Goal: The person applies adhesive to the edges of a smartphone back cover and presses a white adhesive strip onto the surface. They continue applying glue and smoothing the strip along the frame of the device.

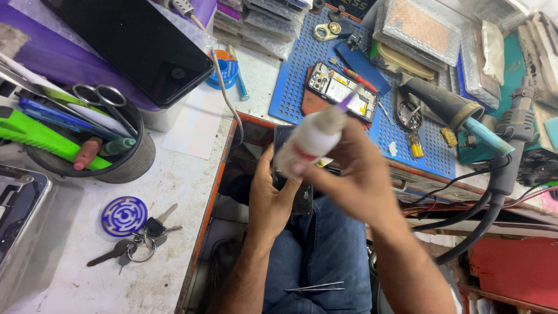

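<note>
My right hand [353,174] grips a small white squeeze bottle [314,136] with a purple tip and a red label, tilted and blurred by motion. My left hand [273,200] holds a dark phone [289,174] flat above my lap, screen side hidden under the bottle and fingers. The bottle's base hangs right over the phone. An opened phone [340,92] with bare circuitry lies on the blue perforated mat [296,70] just beyond my hands. Thin metal tweezers [317,286] rest on my jeans.
A black cup [125,160] of scissors, pens and a green tool stands left. Keys with a blue round fob [131,224] lie on the white bench. A large black phone [139,43] sits on a purple box. A hot-air gun [447,107] and cables lie right.
</note>
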